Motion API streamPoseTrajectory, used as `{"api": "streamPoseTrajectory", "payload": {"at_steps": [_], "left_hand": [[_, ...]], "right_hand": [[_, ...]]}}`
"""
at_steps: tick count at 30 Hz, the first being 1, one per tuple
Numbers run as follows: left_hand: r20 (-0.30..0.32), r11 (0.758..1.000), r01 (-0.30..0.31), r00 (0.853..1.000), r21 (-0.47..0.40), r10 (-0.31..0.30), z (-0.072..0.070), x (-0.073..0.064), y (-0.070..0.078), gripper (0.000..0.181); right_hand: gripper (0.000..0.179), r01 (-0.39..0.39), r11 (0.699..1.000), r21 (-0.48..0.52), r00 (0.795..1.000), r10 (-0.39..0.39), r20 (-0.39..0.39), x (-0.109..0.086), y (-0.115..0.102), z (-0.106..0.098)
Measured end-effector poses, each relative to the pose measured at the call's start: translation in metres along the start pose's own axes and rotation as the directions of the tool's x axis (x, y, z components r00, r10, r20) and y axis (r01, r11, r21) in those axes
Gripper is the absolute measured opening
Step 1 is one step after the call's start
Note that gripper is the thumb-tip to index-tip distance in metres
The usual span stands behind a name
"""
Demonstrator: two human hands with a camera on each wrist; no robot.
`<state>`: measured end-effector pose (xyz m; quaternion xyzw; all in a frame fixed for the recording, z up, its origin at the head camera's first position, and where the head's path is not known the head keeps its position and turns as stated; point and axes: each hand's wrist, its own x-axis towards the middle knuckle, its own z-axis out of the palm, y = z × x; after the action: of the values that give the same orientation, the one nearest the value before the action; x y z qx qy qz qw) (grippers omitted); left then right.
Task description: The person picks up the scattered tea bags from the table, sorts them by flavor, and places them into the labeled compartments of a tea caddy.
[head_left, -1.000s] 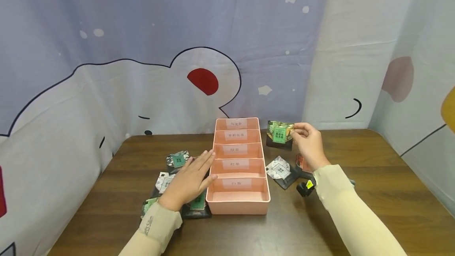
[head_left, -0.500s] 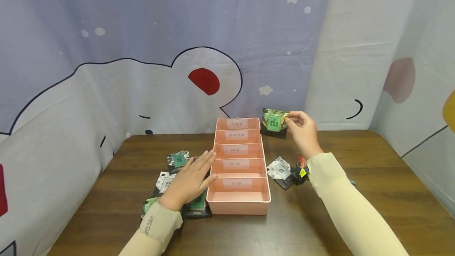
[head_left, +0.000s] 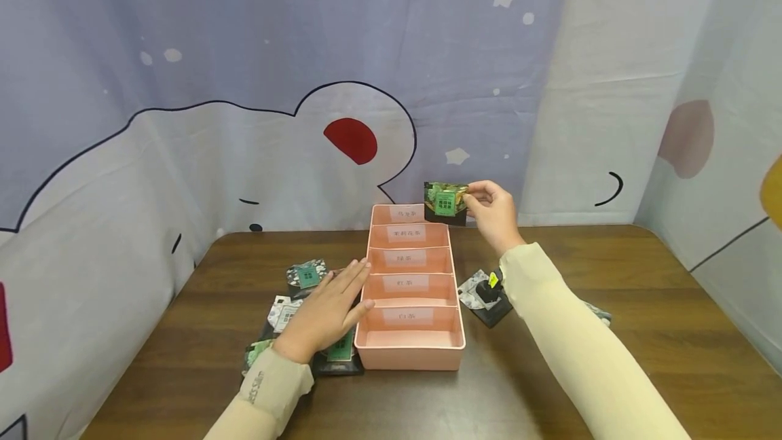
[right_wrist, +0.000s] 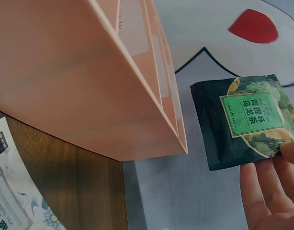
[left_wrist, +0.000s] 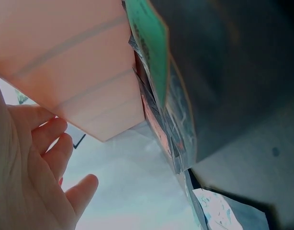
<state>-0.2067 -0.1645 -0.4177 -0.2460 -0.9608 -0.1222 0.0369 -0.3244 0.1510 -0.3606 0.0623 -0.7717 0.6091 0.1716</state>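
Observation:
My right hand (head_left: 493, 216) pinches a green and black tea sachet (head_left: 444, 204) by its right edge. The sachet hangs over the far right corner of a pink divided box (head_left: 408, 359), partly covering the rearmost label. In the right wrist view the sachet (right_wrist: 252, 120) shows a bright green label, with the thumb on its front and the other fingers behind. My left hand (head_left: 324, 314) rests with straight fingers against the box's left rim. Beneath and beside it lie several tea sachets, one with a dark green label (head_left: 340, 348). Each compartment carries a white paper label.
Left of the box lie a patterned sachet (head_left: 307, 276) and a white-topped sachet (head_left: 284, 314). On the right a white and black sachet (head_left: 493, 312) is partly hidden by the wrist camera. Another sachet (head_left: 600, 313) peeks out behind the right sleeve. A printed curtain (head_left: 275, 168) backs the table.
My right hand has lifted the green sachet and carried it left, from beside the box to over its far end. My left hand has stayed in place.

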Motion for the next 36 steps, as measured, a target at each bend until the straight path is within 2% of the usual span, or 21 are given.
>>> {"api": "streamPoseTrajectory", "payload": {"at_steps": [6, 12, 17, 21, 28, 36], "left_hand": [[-0.001, 1.000, 0.000, 1.000, 0.004, 0.000, 0.001, 0.000, -0.002, 0.069], [0.000, 1.000, -0.002, 1.000, -0.004, 0.002, 0.002, 0.000, -0.001, 0.069], [-0.013, 1.000, -0.007, 1.000, -0.013, 0.007, 0.003, -0.001, 0.000, 0.068], [-0.011, 1.000, -0.005, 1.000, -0.013, 0.005, 0.002, -0.002, 0.000, 0.068], [-0.009, 1.000, -0.005, 1.000, -0.014, 0.005, 0.000, -0.003, 0.000, 0.067], [-0.018, 1.000, -0.017, 1.000, -0.022, 0.017, 0.001, -0.002, 0.001, 0.068]], "right_hand": [[0.019, 0.052, 0.997, -0.059, 0.997, -0.049, 0.056, 0.006, -0.004, 0.015], [0.017, 0.065, 0.986, -0.154, 0.995, -0.053, 0.079, 0.007, -0.003, 0.024], [0.016, 0.048, 0.981, -0.187, 0.996, -0.032, 0.089, 0.003, 0.002, 0.029], [0.015, 0.081, 0.971, -0.224, 0.992, -0.057, 0.111, 0.002, 0.007, 0.032], [0.011, 0.159, 0.956, -0.248, 0.985, -0.135, 0.110, 0.001, 0.010, 0.037], [0.011, 0.172, 0.950, -0.260, 0.982, -0.144, 0.122, -0.001, 0.013, 0.036]]}}
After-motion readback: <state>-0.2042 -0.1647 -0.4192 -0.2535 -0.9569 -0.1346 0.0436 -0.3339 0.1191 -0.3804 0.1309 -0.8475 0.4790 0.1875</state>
